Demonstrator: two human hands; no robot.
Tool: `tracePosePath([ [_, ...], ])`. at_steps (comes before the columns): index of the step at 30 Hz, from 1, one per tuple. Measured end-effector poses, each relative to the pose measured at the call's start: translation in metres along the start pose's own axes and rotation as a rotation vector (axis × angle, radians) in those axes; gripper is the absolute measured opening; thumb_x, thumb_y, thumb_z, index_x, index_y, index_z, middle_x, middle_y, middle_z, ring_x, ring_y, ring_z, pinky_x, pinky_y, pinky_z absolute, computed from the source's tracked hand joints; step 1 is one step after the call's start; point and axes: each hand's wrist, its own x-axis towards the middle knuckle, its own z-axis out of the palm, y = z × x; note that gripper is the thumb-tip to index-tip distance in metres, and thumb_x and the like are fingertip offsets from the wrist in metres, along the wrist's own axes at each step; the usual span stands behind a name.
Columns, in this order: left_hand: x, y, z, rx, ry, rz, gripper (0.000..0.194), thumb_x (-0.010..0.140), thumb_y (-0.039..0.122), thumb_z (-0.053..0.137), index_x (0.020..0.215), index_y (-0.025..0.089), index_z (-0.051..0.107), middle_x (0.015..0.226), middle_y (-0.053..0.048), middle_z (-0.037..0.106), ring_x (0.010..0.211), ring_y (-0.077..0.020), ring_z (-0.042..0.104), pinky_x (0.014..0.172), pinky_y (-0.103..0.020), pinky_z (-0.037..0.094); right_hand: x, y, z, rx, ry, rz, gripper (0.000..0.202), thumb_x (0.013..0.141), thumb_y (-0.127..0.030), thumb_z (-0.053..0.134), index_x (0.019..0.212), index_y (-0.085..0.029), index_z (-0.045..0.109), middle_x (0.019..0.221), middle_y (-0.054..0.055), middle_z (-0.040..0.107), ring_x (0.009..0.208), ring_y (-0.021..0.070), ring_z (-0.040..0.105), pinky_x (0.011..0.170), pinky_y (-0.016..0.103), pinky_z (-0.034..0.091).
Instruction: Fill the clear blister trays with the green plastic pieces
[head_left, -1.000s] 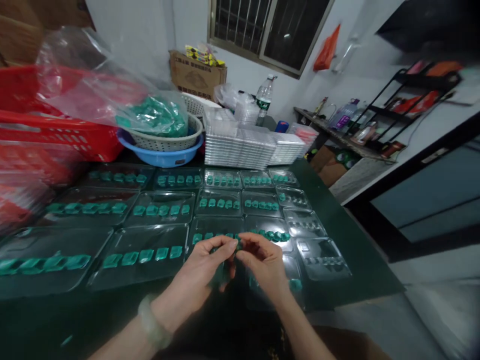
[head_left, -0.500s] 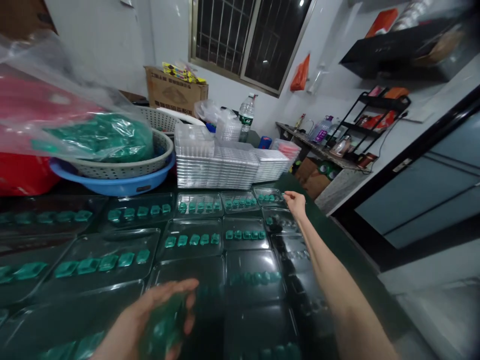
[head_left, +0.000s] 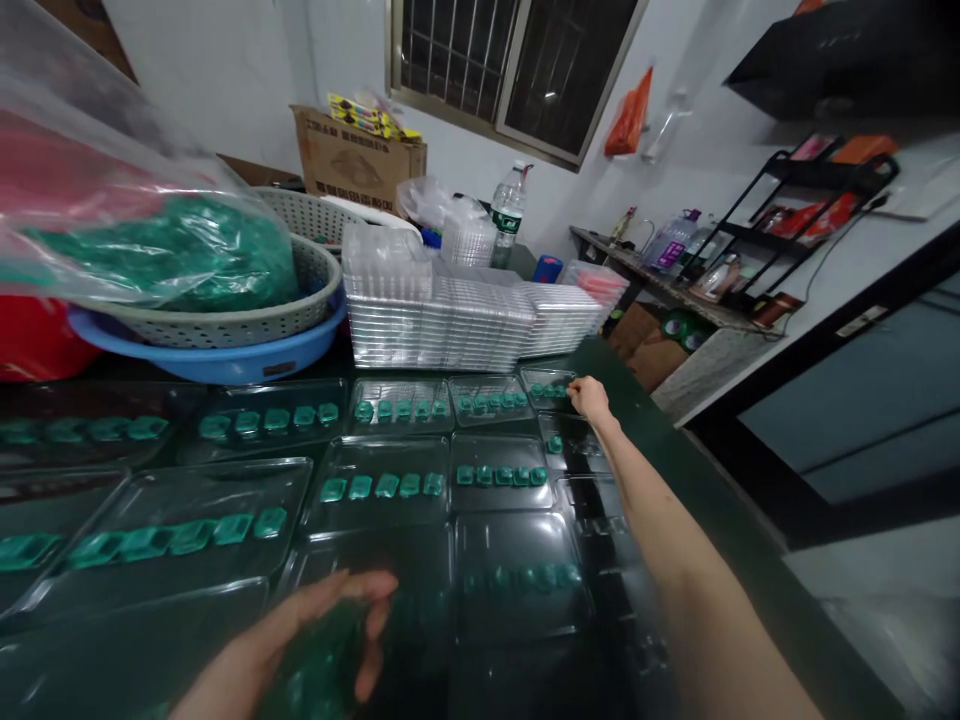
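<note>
Leaving the lower centre, your right hand [head_left: 591, 398] now reaches the clear tray [head_left: 543, 377] right of centre, moving work there; whether its fingers grasp anything, I cannot tell. Lower left, your left hand [head_left: 291, 620] curls around blurred green pieces [head_left: 319, 660].

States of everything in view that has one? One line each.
left hand: cupped around green pieces, blurred
right hand: fingertips together at back-right tray, any grasp hidden
back-right tray: holding green pieces
second-row right tray: one green piece visible
clear trays: stacked
plastic bottle: upright
orange bag: hanging
</note>
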Motion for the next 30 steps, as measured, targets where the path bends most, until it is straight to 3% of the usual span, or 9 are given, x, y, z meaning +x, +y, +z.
tracePosePath([
  [3,-0.005,0.001,0.006,-0.036,-0.046,0.054,0.037,0.072,0.034,0.058,0.105,0.017,0.059,0.084,-0.007,0.059,0.062,-0.0189,0.057,0.033,-0.023,0.037,-0.008,-0.007,-0.011,-0.057,-0.055,-0.018,0.018,0.075,-0.017,0.055,0.086,-0.01,0.066,0.09,0.017,0.064,0.085,0.0225,0.06,0.07,0.027,0.042],
  [6,-0.008,0.002,0.007,-0.047,-0.2,0.083,0.039,0.077,0.036,0.05,0.109,0.015,0.057,0.083,-0.007,0.057,0.063,-0.0189,0.057,0.036,-0.023,0.037,-0.016,-0.015,-0.023,-0.097,-0.084,-0.027,0.025,0.074,-0.016,0.056,0.095,-0.002,0.061,0.091,0.025,0.061,0.088,0.0291,0.059,0.07,0.035,0.042],
  [9,-0.009,0.0,0.004,-0.043,-0.272,0.11,0.042,0.079,0.039,0.047,0.113,0.016,0.054,0.088,-0.009,0.058,0.065,-0.0187,0.057,0.037,-0.023,0.038,-0.043,-0.035,-0.037,-0.065,0.035,-0.112,0.039,0.078,-0.022,0.052,0.112,-0.003,0.052,0.098,0.025,0.058,0.091,0.0304,0.057,0.072,0.04,0.041],
  [12,-0.011,-0.007,0.004,-0.024,-0.28,0.096,0.046,0.079,0.045,0.046,0.114,0.016,0.053,0.09,-0.01,0.059,0.066,-0.0191,0.058,0.037,-0.022,0.037,-0.114,-0.072,-0.057,0.221,0.034,-0.368,0.031,0.08,-0.027,0.051,0.107,-0.015,0.057,0.094,0.011,0.062,0.08,0.0199,0.058,0.071,0.032,0.043],
  [14,-0.013,-0.011,0.008,-0.008,-0.294,0.08,0.048,0.079,0.048,0.045,0.113,0.015,0.053,0.088,-0.01,0.059,0.065,-0.0194,0.058,0.037,-0.022,0.036,-0.175,-0.102,-0.073,0.543,-0.148,-0.609,0.024,0.078,-0.032,0.054,0.097,-0.019,0.062,0.086,0.005,0.062,0.072,0.0161,0.057,0.065,0.029,0.044],
  [17,-0.016,-0.017,0.014,0.019,-0.33,0.076,0.046,0.079,0.049,0.043,0.106,0.015,0.056,0.08,-0.009,0.059,0.062,-0.0188,0.058,0.035,-0.021,0.035,-0.252,-0.135,-0.092,0.708,-0.418,-0.804,0.022,0.076,-0.029,0.059,0.097,-0.025,0.062,0.085,0.001,0.061,0.07,0.0132,0.055,0.063,0.026,0.044],
  [21,-0.022,-0.025,0.02,0.075,-0.327,0.108,0.043,0.079,0.049,0.045,0.1,0.015,0.058,0.067,-0.005,0.057,0.056,-0.0179,0.057,0.034,-0.022,0.036,-0.293,-0.146,-0.099,0.664,-0.462,-0.806,0.019,0.076,-0.025,0.059,0.094,-0.026,0.064,0.08,0.001,0.058,0.075,0.0146,0.054,0.067,0.028,0.043],
  [26,-0.03,-0.033,0.019,0.141,-0.279,0.156,0.041,0.078,0.047,0.047,0.098,0.013,0.058,0.062,-0.006,0.057,0.053,-0.0184,0.057,0.033,-0.023,0.038,-0.301,-0.141,-0.09,0.706,-0.422,-0.681,0.012,0.078,-0.021,0.055,0.087,-0.022,0.063,0.075,0.0,0.056,0.067,0.0119,0.052,0.062,0.025,0.04],
  [30,-0.034,-0.037,0.015,0.164,-0.241,0.204,0.033,0.077,0.042,0.051,0.091,0.013,0.059,0.073,-0.008,0.06,0.055,-0.0178,0.058,0.033,-0.022,0.036,-0.307,-0.142,-0.088,0.781,-0.447,-0.562,0.011,0.081,-0.021,0.05,0.079,-0.018,0.06,0.069,0.0,0.056,0.065,0.0112,0.051,0.061,0.024,0.039],
])
